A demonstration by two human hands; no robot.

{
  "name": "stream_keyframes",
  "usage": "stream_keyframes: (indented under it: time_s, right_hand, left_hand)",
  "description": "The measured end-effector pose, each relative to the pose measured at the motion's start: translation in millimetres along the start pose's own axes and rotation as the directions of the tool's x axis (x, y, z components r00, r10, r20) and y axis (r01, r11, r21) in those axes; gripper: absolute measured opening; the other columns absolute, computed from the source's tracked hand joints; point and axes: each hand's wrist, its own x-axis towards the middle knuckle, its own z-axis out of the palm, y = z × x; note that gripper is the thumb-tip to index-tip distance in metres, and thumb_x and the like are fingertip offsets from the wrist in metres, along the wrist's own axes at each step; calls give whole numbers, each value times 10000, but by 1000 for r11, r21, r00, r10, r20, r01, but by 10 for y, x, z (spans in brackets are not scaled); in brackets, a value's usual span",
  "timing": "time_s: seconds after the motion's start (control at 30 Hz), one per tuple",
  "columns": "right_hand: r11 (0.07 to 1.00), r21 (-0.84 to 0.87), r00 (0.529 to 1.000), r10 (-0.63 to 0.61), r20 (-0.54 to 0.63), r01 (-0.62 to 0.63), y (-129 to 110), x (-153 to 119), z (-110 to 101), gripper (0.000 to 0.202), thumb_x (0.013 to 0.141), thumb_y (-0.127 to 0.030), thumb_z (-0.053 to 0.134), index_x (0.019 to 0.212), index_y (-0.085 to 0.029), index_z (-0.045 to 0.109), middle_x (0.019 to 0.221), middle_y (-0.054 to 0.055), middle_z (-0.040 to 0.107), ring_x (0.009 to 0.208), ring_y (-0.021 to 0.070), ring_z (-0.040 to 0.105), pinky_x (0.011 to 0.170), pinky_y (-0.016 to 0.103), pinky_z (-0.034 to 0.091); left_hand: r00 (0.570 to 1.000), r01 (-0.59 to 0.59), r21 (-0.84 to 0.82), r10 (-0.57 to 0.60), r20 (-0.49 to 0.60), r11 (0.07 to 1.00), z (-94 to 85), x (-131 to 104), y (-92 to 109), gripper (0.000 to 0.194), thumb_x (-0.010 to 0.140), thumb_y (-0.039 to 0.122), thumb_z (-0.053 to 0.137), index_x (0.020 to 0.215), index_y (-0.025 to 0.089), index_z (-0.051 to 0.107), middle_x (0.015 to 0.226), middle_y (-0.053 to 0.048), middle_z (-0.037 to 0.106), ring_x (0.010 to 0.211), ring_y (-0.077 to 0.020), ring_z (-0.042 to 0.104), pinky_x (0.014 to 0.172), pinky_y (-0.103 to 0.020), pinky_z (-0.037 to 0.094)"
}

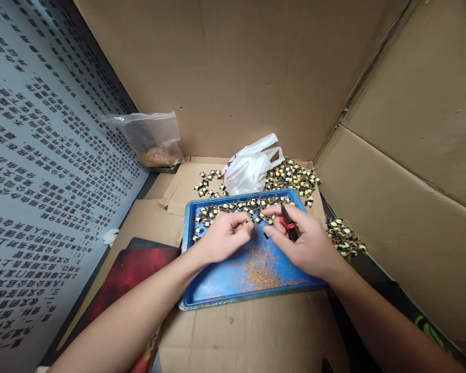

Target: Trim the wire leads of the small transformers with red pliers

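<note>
My left hand [223, 235] hovers over a blue plastic tray [217, 287] and pinches one small yellow-and-black coil part [249, 224] between thumb and fingers. My right hand [308, 241] is just to its right, closed around a small red-handled cutter [288, 223] whose tip points toward that part. A row of several similar coil parts [233, 208] lies along the tray's far edge. Fine golden wire clippings [262, 269] are scattered in the tray's middle, under my hands.
Loose piles of the same parts lie behind the tray [295, 176] and to its right [344, 238]. A white plastic bag [250, 168] sits behind the tray, a clear bag with brown contents [155, 142] at back left. Cardboard walls surround the work area; a red-black mat [132, 274] lies left.
</note>
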Motion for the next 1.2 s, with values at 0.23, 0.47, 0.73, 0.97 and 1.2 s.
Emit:
stream_keyframes:
  time_s: [0.23, 0.47, 0.73, 0.97, 1.2]
  right_hand:
    - [977, -163, 990, -142, -3, 139, 2, -11, 101, 104, 1015, -293, 647, 951, -234, 705, 848, 39, 646, 758, 195, 572, 701, 349, 443]
    - [972, -193, 987, -150, -65, 135, -9, -24, 132, 123, 1029, -296, 629, 920, -240, 631, 856, 42, 650, 775, 207, 604, 709, 347, 445]
    - [994, -108, 998, -18, -67, 10, -33, -34, 181, 150, 1019, -310, 643, 892, -231, 643, 838, 24, 664, 789, 197, 598, 744, 337, 442]
    - [997, -57, 995, 46, -84, -51, -33, -33, 175, 147, 995, -306, 635, 885, -210, 644, 799, 8, 651, 727, 172, 576, 700, 317, 436]
    - [973, 176, 989, 147, 28, -150, -64, 24, 143, 173, 967, -327, 639, 847, -204, 619, 672, -35, 569, 624, 137, 527, 623, 279, 437]
  left_hand:
    - [999, -41, 44, 40, 18, 998, 39, -12, 27, 294, 893, 291, 563, 656, 192, 421, 598, 65, 335, 578, -96, 299, 564, -250, 242]
    - [998, -43, -23, 42, -40, 999, 31, -28, 58, 370, 991, 399, 502, 691, 183, 481, 630, 51, 386, 605, -110, 357, 588, -252, 284]
    - [996, -72, -42, 69, -60, 997, 42, -32, 91, 372, 1001, 395, 502, 695, 184, 477, 632, 53, 392, 606, -109, 357, 590, -253, 285]
    - [997, -59, -154, 50, -62, 986, 50, -39, 105, 405, 1012, 418, 518, 686, 189, 451, 654, 50, 382, 627, -112, 345, 608, -251, 299]
    - [999, -35, -333, 46, 26, 942, 69, -63, 95, 427, 1035, 475, 533, 726, 182, 503, 650, 44, 420, 597, -108, 353, 575, -250, 292]
